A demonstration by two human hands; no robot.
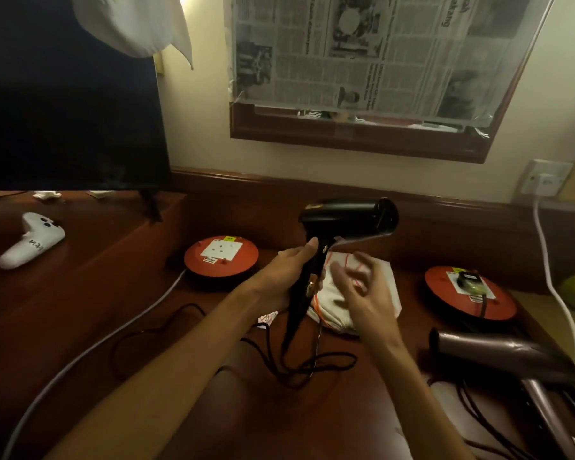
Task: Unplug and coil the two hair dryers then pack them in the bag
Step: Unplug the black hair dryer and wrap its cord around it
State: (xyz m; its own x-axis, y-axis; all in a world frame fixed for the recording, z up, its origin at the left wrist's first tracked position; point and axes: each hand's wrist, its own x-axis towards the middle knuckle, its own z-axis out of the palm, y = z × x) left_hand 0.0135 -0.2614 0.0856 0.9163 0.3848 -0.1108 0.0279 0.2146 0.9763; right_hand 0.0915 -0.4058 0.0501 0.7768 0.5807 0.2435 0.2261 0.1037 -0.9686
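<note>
My left hand (287,270) grips the handle of a black hair dryer (346,219), held upright above the desk with its nozzle pointing right. Its black cord (299,366) hangs from the handle and lies in loose loops on the desk. My right hand (362,287) hovers open just right of the handle, fingers spread, holding nothing. Under both hands lies a white cloth bag (384,283) with orange trim. A second, brown hair dryer (505,360) lies on the desk at the right; a black plug (468,280) sits in the right red socket reel (445,287).
A left red socket reel (193,257) has its socket free, with a grey cable (113,340) running from it toward me. A white game controller (30,240) lies on the raised shelf at left under a dark TV screen (67,94). A white cable (558,293) hangs from a wall outlet (545,179).
</note>
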